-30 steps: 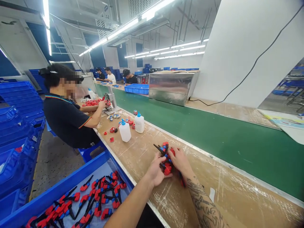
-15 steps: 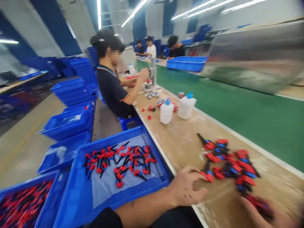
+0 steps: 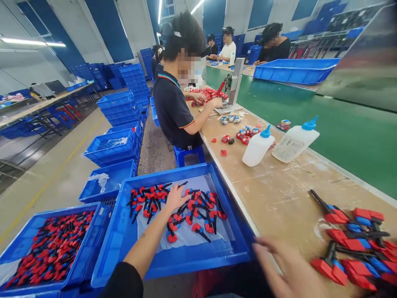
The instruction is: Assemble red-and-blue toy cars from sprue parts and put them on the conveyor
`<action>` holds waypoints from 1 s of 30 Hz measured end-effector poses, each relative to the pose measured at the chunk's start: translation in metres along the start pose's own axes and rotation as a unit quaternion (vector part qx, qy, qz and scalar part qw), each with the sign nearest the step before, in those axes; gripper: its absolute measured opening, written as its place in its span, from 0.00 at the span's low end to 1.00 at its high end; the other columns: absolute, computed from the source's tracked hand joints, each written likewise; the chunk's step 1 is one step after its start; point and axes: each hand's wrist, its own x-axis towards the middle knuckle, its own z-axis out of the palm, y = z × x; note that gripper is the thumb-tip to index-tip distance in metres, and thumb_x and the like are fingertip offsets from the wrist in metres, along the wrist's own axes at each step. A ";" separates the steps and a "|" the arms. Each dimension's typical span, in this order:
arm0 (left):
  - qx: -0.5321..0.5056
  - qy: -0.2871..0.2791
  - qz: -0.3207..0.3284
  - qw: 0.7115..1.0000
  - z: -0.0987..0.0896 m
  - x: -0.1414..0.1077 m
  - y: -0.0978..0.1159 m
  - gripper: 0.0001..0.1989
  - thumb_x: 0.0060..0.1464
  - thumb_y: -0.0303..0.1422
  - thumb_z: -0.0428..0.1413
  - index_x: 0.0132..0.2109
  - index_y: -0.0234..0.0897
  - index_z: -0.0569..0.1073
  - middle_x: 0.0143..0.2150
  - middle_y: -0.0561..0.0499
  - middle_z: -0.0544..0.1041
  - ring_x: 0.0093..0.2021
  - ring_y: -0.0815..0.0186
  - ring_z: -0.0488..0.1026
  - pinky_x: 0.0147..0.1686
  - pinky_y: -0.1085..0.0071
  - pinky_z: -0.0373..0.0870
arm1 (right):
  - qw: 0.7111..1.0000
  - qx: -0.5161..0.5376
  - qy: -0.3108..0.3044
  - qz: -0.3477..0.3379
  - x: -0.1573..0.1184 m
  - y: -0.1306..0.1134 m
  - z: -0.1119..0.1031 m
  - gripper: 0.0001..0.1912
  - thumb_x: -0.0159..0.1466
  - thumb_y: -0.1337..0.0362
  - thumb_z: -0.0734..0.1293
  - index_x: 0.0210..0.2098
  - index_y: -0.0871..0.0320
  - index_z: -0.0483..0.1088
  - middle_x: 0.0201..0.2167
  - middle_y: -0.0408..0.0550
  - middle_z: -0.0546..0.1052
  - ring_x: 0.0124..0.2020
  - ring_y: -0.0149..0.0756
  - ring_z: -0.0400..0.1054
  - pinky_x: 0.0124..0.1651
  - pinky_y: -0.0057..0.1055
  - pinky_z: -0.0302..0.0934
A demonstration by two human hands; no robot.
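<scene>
My left hand [image 3: 177, 198] is over the blue tray [image 3: 217, 257], fingers spread, among red, blue and black parts [image 3: 198, 207] lying on a white sheet. Nothing shows in its grip. At the table's front edge, my right hand [image 3: 288, 265] has its fingers apart and holds nothing visible; it is blurred. To its right, a pile of the same red, blue and black parts [image 3: 356, 240] rests on the brown table [image 3: 273, 207].
Two white bottles with blue caps [image 3: 258, 147] [image 3: 294, 142] stand on the table. Beyond them a person [image 3: 176, 99] works at a metal press [image 3: 232, 89]. A fuller blue bin [image 3: 101, 219] and stacked bins [image 3: 113, 107] are at left.
My left hand has moved from the table pile to over the tray. My right hand has shifted left, away from the parts, to the table edge. The view has turned left.
</scene>
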 end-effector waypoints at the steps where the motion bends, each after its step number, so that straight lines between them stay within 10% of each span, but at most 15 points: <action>1: 0.004 -0.017 0.004 1.000 0.009 0.009 -0.003 0.31 0.45 0.45 0.65 0.57 0.42 0.73 0.68 0.40 0.59 0.69 0.39 0.47 0.66 0.43 0.36 | 0.998 0.017 -0.044 -0.031 0.012 -0.021 0.020 0.18 0.68 0.54 0.56 0.46 0.53 0.74 0.47 0.55 0.77 0.48 0.47 0.71 0.53 0.39 0.65; 5: 0.003 -0.060 0.038 0.997 0.053 0.015 0.002 0.34 0.44 0.51 0.64 0.57 0.44 0.73 0.67 0.39 0.60 0.69 0.36 0.45 0.64 0.38 0.27 | 0.985 -0.062 -0.152 -0.060 0.056 -0.068 0.109 0.20 0.66 0.64 0.61 0.56 0.59 0.70 0.54 0.54 0.74 0.55 0.44 0.67 0.58 0.33 0.60; 11: -0.015 -0.065 0.073 0.995 0.079 -0.063 -0.007 0.25 0.50 0.45 0.62 0.55 0.47 0.75 0.63 0.39 0.66 0.67 0.39 0.54 0.65 0.41 0.39 | 0.980 -0.120 -0.153 -0.044 0.069 -0.044 0.166 0.23 0.68 0.64 0.59 0.60 0.64 0.66 0.61 0.62 0.67 0.62 0.53 0.59 0.60 0.43 0.56; 14: -0.007 -0.053 0.058 0.997 0.059 -0.083 -0.022 0.22 0.49 0.46 0.63 0.52 0.49 0.77 0.59 0.43 0.71 0.63 0.46 0.61 0.65 0.51 0.48 | 0.975 -0.128 -0.168 -0.069 0.080 -0.031 0.179 0.25 0.69 0.61 0.59 0.63 0.64 0.64 0.65 0.64 0.61 0.66 0.55 0.52 0.64 0.45 0.51; 18: 0.059 0.061 -0.079 0.993 -0.017 -0.049 -0.066 0.23 0.55 0.45 0.57 0.56 0.44 0.73 0.67 0.41 0.61 0.68 0.45 0.50 0.66 0.49 0.43 | 0.961 -0.164 -0.209 -0.077 0.109 -0.022 0.200 0.32 0.67 0.57 0.63 0.67 0.60 0.57 0.70 0.60 0.52 0.69 0.55 0.47 0.64 0.44 0.51; 23: 0.139 0.134 -0.268 0.944 -0.103 -0.002 -0.120 0.36 0.51 0.54 0.55 0.61 0.36 0.67 0.68 0.31 0.56 0.69 0.31 0.42 0.59 0.36 0.46 | 0.953 -0.173 -0.238 -0.066 0.128 -0.018 0.209 0.30 0.64 0.60 0.65 0.63 0.66 0.64 0.68 0.67 0.57 0.59 0.56 0.65 0.60 0.42 0.57; 30: 0.197 0.090 -0.229 0.949 -0.078 -0.010 -0.135 0.32 0.50 0.55 0.56 0.57 0.40 0.72 0.66 0.34 0.59 0.67 0.36 0.48 0.59 0.37 0.47 | 0.952 -0.193 -0.218 -0.097 0.100 -0.025 0.198 0.24 0.66 0.62 0.61 0.58 0.65 0.71 0.68 0.60 0.59 0.67 0.59 0.52 0.59 0.51 0.55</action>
